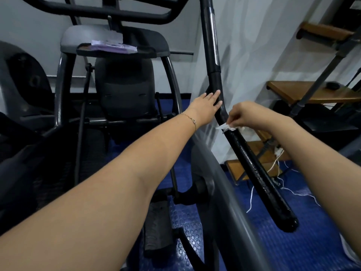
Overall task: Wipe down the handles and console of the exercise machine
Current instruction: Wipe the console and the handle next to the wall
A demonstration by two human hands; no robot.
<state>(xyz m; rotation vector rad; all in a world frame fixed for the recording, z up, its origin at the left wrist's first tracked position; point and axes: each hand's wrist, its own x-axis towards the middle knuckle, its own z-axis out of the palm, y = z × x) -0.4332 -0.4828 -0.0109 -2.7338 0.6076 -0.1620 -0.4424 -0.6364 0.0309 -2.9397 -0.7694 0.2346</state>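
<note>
Machine fills left and centre; console at top, papers lying on it. Black handle runs diagonally at right. Left hand: fingers straight, close together, laid on handle at its bend. Right hand, just below: fingers pinch white wipe against handle.

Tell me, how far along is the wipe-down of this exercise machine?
Likely done: the lower handle glistens as if freshly wiped. In hand: the right hand pinches a white wipe against that handle near its bend, while the left hand rests on it just above. Left: the handle's upper stretch and the console, where papers lie, show no sign of wiping.
</note>
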